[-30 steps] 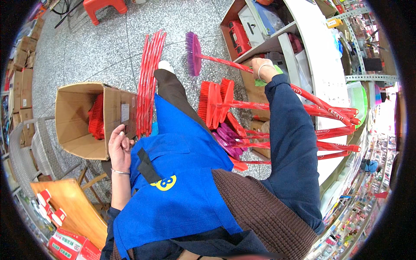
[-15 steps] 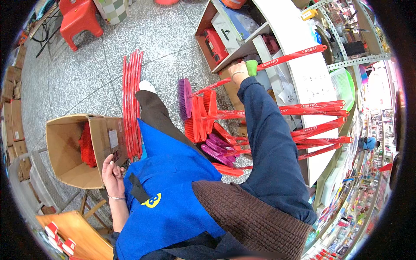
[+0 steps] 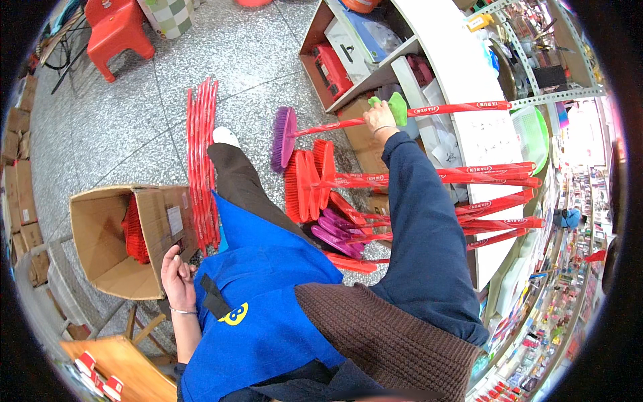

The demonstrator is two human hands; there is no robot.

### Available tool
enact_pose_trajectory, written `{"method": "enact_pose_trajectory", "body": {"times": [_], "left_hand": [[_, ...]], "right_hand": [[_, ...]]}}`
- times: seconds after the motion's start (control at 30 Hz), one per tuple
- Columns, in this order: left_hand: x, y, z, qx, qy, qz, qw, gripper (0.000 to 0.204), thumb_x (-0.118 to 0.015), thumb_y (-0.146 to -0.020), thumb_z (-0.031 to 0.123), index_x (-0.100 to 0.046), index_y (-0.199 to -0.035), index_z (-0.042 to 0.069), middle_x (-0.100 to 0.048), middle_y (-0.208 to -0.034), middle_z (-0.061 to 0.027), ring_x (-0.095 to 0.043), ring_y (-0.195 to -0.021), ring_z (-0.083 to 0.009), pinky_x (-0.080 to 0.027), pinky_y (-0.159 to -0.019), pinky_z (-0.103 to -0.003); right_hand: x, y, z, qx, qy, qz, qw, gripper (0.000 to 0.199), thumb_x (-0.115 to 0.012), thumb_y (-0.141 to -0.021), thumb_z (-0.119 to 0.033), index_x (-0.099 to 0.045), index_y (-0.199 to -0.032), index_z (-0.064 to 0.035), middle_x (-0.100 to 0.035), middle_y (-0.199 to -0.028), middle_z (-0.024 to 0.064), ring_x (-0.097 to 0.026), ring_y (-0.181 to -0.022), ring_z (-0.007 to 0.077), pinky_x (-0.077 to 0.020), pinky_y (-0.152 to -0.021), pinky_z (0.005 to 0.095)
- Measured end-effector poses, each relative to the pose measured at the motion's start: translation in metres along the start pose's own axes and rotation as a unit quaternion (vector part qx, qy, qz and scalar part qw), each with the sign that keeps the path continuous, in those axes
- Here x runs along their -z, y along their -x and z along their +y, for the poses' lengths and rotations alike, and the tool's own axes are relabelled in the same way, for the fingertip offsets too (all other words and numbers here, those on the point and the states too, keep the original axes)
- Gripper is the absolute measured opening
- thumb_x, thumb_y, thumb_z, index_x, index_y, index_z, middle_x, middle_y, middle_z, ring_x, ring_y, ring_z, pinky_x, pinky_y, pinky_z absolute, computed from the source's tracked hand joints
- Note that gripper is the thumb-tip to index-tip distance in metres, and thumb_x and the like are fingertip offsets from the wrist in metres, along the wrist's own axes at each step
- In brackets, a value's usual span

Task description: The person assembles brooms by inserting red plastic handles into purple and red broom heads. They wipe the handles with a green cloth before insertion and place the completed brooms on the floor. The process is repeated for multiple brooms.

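The right hand is closed around the red handle of a broom with a purple bristle head, gripping it partway along the stick. The broom lies nearly level in the air: its purple head points to the left of the hand, over the grey speckled floor, and the rest of the handle runs away to the right, past the white bench. A green plastic piece sits just beside the fingers.

The left hand is low near the blue apron, fingers curled loosely inward and holding nothing, just beside the flap of an open cardboard box with red items inside.

Below the held broom, a pile of red brooms leans with handles against the bench, some purple heads lower down. A bundle of loose red sticks lies on the floor between the box and the person's leg. A red stool stands well apart at the top left.
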State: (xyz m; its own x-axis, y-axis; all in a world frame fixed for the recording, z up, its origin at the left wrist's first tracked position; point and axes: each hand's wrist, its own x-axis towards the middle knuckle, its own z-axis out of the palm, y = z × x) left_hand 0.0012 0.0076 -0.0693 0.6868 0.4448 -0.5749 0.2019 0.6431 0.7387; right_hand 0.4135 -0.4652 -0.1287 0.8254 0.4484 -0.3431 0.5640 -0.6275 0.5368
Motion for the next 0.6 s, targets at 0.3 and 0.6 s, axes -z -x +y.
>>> {"method": "enact_pose_trajectory", "body": {"times": [0.3,0.6], "left_hand": [[-0.006,-0.009,-0.007,0.019,-0.013,-0.014,1.000,0.024,-0.050,-0.091,0.009,-0.055,-0.113,0.003,-0.040,-0.053,0.0032,-0.037,-0.046,-0.0064,-0.046,-0.057,-0.027],[-0.002,-0.008,-0.011,0.024,-0.011,-0.020,0.999,0.025,-0.050,-0.090,0.008,-0.055,-0.114,0.004,-0.041,-0.054,0.0038,-0.038,-0.046,-0.0061,-0.046,-0.058,-0.028]], "right_hand": [[0.012,0.005,0.005,0.036,0.019,0.029,0.999,0.022,-0.049,-0.085,-0.023,-0.070,-0.078,-0.0181,-0.068,-0.085,0.0002,-0.056,-0.095,0.0176,-0.0342,-0.086,0.0371],[0.003,0.008,0.003,-0.011,0.008,0.030,0.999,0.022,-0.049,-0.085,-0.022,-0.070,-0.081,-0.0185,-0.067,-0.084,-0.0001,-0.055,-0.098,0.0176,-0.0332,-0.090,0.0390]]}}
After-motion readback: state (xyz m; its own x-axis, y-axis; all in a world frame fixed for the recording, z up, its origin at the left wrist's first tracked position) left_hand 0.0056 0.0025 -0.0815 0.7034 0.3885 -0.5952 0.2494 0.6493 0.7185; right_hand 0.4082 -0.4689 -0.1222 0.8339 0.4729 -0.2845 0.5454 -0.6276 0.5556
